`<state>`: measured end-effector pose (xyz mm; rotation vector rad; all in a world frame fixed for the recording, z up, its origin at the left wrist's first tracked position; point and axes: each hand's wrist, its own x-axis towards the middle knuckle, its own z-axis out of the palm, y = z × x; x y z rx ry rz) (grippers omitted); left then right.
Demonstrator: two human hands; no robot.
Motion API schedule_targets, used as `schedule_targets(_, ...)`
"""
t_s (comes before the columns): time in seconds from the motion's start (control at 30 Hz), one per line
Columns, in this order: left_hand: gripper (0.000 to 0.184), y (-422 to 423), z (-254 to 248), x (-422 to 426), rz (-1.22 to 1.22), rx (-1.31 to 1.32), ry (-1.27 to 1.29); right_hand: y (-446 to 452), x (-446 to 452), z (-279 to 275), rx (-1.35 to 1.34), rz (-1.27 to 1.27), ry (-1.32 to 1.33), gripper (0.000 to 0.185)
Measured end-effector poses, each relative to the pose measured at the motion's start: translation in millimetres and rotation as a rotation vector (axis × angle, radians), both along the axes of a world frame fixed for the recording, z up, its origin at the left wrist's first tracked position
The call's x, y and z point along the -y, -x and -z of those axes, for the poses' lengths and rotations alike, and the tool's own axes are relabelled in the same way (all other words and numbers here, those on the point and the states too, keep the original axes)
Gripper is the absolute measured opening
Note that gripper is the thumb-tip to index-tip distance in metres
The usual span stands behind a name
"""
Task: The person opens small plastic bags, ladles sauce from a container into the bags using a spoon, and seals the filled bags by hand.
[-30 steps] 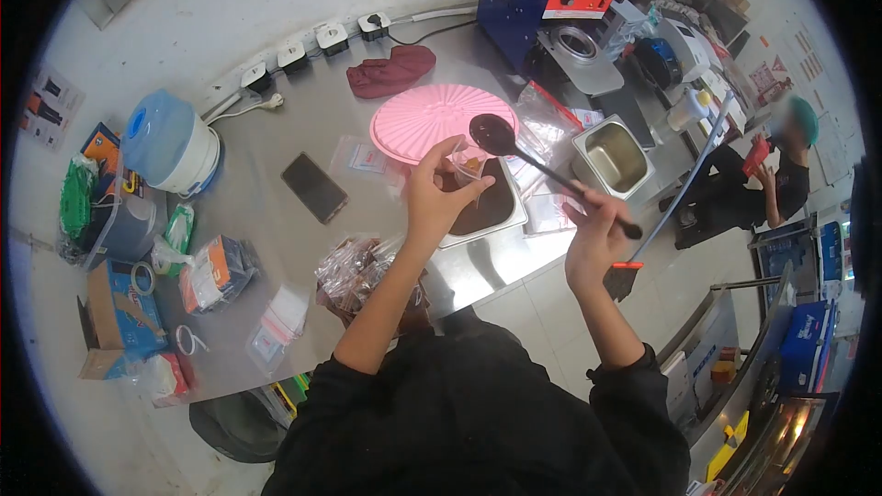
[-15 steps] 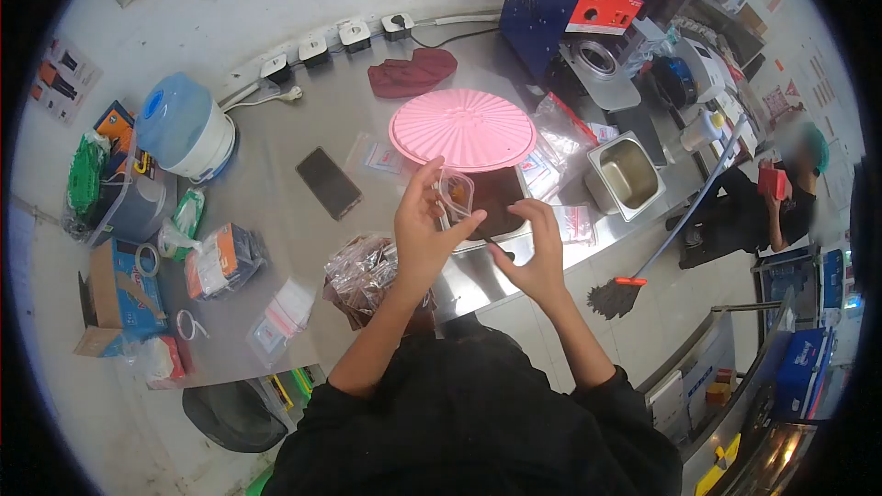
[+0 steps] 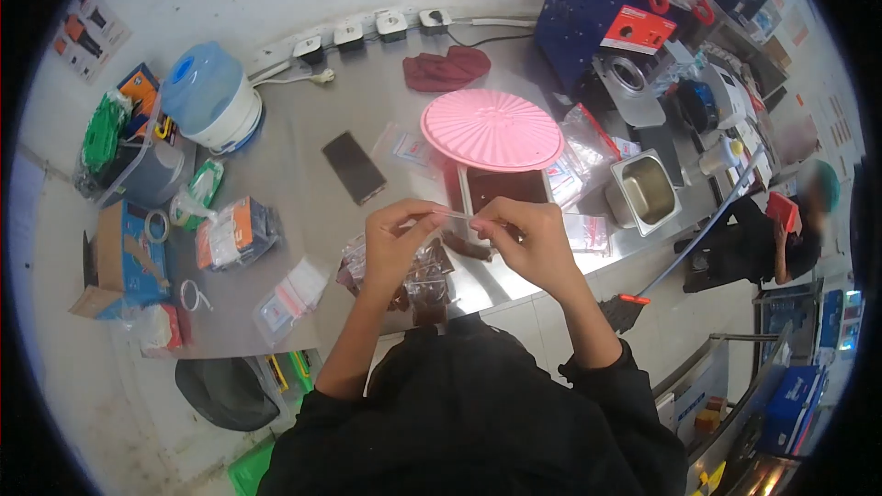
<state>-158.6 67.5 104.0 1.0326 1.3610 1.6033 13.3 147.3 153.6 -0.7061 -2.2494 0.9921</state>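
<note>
In front of me, a small clear zip bag (image 3: pixel 454 214) is stretched between my two hands. My left hand (image 3: pixel 401 237) pinches one end of its top edge, and my right hand (image 3: pixel 525 234) pinches the other end. Something dark brown (image 3: pixel 469 247) shows just below; whether it is inside the bag I cannot tell. Behind my hands stands a metal pan (image 3: pixel 464 186) with dark brown contents, partly covered by a pink ribbed lid (image 3: pixel 491 129). Close to my left forearm lies a pile of clear packets (image 3: pixel 427 287) with brown contents.
A phone (image 3: pixel 354 168), flat plastic bags (image 3: pixel 404 149) and a maroon cloth (image 3: pixel 446 69) lie on the steel table (image 3: pixel 303 207). An empty metal pan (image 3: pixel 645 193) is at the right, by a mop (image 3: pixel 625 310). Another person (image 3: pixel 763 239) holds a red box farther right.
My right hand has closed on the bag that only my left hand held before. The bag's top is now drawn out straight between both hands. My view has shifted slightly.
</note>
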Motion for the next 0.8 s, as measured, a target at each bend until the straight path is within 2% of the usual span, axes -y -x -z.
schedule_targets(0.03, 0.012, 4, 3, 4, -0.015, 0.002, 0.008, 4, 4, 0, 0.002, -0.015, 0.008, 0.010)
schedule_targets(0.1, 0.010, 11, 9, 13, 0.045, 0.398, 0.055, 14, 14, 2, -0.046, -0.085, 0.053, 0.009)
schedule_targets(0.27, 0.011, 7, 18, 36, -0.087, 0.194, -0.041, 47, 29, 27, -0.079, -0.112, -0.028, 0.012)
schedule_targets(0.33, 0.012, 6, 24, 49, -0.168, 0.147, -0.066, 55, 36, 38, 0.008, -0.142, 0.020, 0.012)
schedule_targets(0.4, 0.012, 8, 32, 67, -0.317, -0.301, 0.026, 60, 48, 47, -0.009, -0.167, 0.069, 0.013)
schedule_targets(0.47, 0.013, 8, 52, 92, -0.335, -0.238, 0.118, 62, 58, 65, 0.001, -0.229, 0.232, 0.013)
schedule_targets(0.53, 0.014, 12, 68, 117, -0.349, -0.181, 0.209, 55, 64, 77, 0.024, -0.279, 0.250, 0.014)
schedule_targets(0.6, 0.017, 13, 82, 138, -0.355, 0.043, 0.353, 44, 67, 101, 0.176, -0.363, 0.336, 0.013)
schedule_targets(0.63, 0.017, 12, 94, 145, -0.358, 0.049, 0.356, 39, 70, 114, 0.196, -0.390, 0.372, 0.014)
schedule_targets(0.7, 0.019, 12, 126, 153, -0.245, 0.240, 0.455, 33, 72, 146, 0.192, -0.350, 0.402, 0.016)
schedule_targets(0.77, 0.018, 13, 151, 149, -0.220, 0.181, 0.498, 29, 77, 172, 0.263, -0.200, 0.382, 0.020)
schedule_targets(0.8, 0.018, 13, 160, 144, -0.193, 0.119, 0.535, 27, 80, 187, 0.268, -0.201, 0.382, 0.020)
